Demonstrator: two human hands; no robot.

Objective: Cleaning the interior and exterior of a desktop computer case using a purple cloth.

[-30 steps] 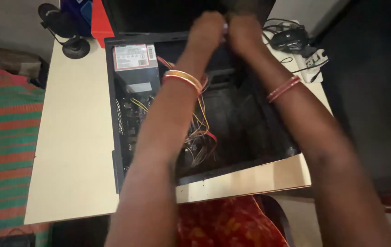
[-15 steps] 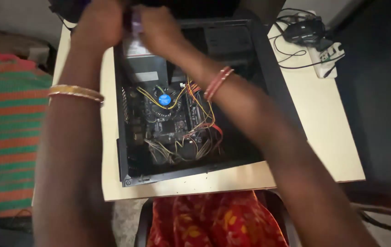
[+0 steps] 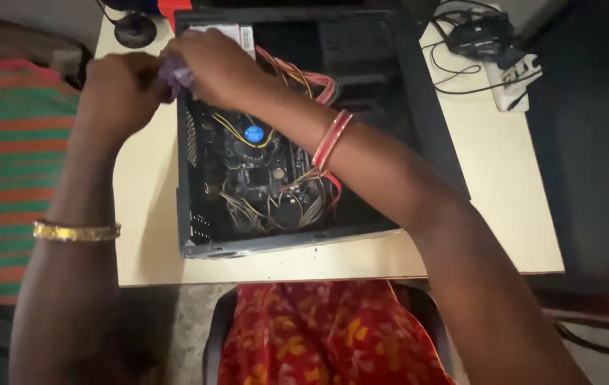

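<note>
An open black computer case [image 3: 433, 135] lies flat on a cream table [image 3: 490, 214], its board, fan [image 3: 253, 133] and coloured wires exposed. Both my hands meet at the case's upper left corner. My left hand [image 3: 115, 93] and my right hand [image 3: 208, 68] together pinch a small purple cloth [image 3: 175, 73] between them, just over the case's left wall. A gold bangle circles my left wrist and red bangles my right forearm, which crosses over the case.
A white power strip [image 3: 515, 82] and tangled black cables [image 3: 472, 36] lie at the table's far right. A black round-based stand [image 3: 135, 30] sits at the far left. A striped fabric [image 3: 1, 171] lies left of the table. Red flowered cloth covers my lap.
My hands have drawn back from the case's far end to its upper left corner, and the purple cloth now shows between them. The view has shifted right.
</note>
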